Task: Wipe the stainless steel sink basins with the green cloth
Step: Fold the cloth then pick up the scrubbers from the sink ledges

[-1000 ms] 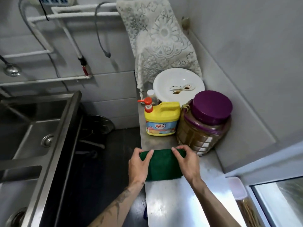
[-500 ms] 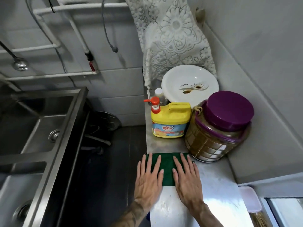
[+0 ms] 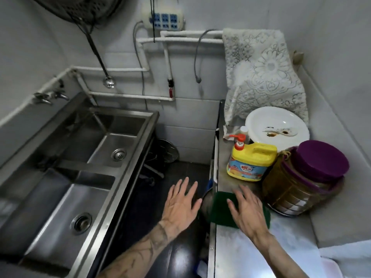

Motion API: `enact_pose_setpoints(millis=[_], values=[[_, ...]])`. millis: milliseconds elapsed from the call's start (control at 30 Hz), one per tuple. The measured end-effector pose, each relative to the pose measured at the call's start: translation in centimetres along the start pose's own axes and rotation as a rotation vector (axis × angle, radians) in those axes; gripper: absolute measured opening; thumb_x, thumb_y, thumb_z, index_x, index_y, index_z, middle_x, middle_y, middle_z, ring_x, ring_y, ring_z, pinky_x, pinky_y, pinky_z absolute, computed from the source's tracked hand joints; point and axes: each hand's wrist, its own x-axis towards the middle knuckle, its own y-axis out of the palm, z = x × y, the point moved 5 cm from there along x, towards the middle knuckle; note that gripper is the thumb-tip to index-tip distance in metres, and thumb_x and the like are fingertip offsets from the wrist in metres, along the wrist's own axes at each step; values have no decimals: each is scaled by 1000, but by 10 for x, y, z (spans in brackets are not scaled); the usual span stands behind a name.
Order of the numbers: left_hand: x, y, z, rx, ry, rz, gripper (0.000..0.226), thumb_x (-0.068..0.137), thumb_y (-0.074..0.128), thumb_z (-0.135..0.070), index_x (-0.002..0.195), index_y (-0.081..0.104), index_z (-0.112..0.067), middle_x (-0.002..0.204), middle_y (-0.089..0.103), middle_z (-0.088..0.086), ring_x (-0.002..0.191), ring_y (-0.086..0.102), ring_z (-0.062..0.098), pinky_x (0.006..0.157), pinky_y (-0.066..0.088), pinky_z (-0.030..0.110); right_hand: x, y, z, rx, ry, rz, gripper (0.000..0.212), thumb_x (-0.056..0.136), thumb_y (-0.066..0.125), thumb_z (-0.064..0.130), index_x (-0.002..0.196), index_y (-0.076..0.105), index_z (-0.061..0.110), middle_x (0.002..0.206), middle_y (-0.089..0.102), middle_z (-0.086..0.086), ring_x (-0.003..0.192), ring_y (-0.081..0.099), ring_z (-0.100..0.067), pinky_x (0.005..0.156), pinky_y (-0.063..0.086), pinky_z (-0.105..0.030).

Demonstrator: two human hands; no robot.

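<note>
Green cloth [image 3: 220, 209] lies flat at the left edge of the bench [image 3: 241, 255], near the yellow detergent bottle [image 3: 251, 163] and beside the purple-lidded jar [image 3: 301, 183]. It is probably spread there ready to be picked up for wiping. The right hand [image 3: 248, 212] rests on it palm down, fingers straight and spread, grasping nothing. The left hand [image 3: 181, 203] hovers off the bench over the dark gap, splayed and empty, on the side of the sink basins [image 3: 56, 201], which stand well apart to the left.
</note>
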Motion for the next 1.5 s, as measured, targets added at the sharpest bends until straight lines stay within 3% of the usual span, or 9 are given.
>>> enact_pose_setpoints(millis=[200,367,500,633,833,967,1167,1400,1500], values=[[-61,-94,104,-68,-202,-174,84,94,9,-71,169,15,-35,178,12,1,165,9,21,131,1,37,30,-12,167,22,-305,31,58,101,44,55,154,39,32,164,31,2,154,24,-20,123,24,-42],[-135,-141,228,-71,-396,-340,72,102,33,-65,166,27,-32,172,29,5,160,26,28,130,20,43,31,8,327,16,-540,64,60,100,47,55,155,35,33,165,29,2,155,20,-20,124,24,-45],[-200,-155,331,-57,-599,-366,75,104,30,-66,169,15,-33,177,14,4,163,14,25,132,13,43,29,35,440,6,-701,116,61,100,48,54,156,34,33,165,29,1,155,22,-20,124,21,-44],[-256,-154,410,-29,-785,-412,82,95,22,-72,165,32,-29,171,34,9,156,34,32,126,27,48,37,67,532,-8,-838,160,61,98,49,54,154,37,33,163,32,0,152,27,-20,122,26,-45],[-290,-149,496,-34,-1045,-456,83,95,26,-72,162,41,-26,165,44,12,150,44,37,121,35,51,74,130,653,-59,-1045,291,60,100,51,50,154,36,30,162,33,-4,152,28,-23,121,24,-44],[-301,-134,541,-15,-1210,-480,75,96,34,-67,154,54,-23,151,59,13,137,58,36,114,45,51,115,185,716,-99,-1146,374,63,99,53,51,155,37,28,161,36,-4,149,34,-24,119,28,-43],[-313,-84,606,-41,-1397,-388,74,97,29,-66,155,52,-25,158,54,12,145,51,36,119,41,54,163,263,785,-143,-1185,482,63,96,61,43,153,41,23,158,40,-7,142,44,-29,116,36,-49],[-306,-12,692,-95,-1462,-332,62,93,75,-46,146,59,-17,144,63,17,128,63,41,107,51,57,224,362,831,-196,-1152,477,65,94,67,34,152,42,21,159,38,-12,142,43,-35,110,43,-51],[-303,13,720,-89,-1469,-320,65,90,81,-43,144,59,-15,140,64,20,122,64,43,101,54,57,252,400,844,-212,-1161,429,73,88,73,32,153,42,21,160,34,-16,144,38,-38,110,41,-57]])
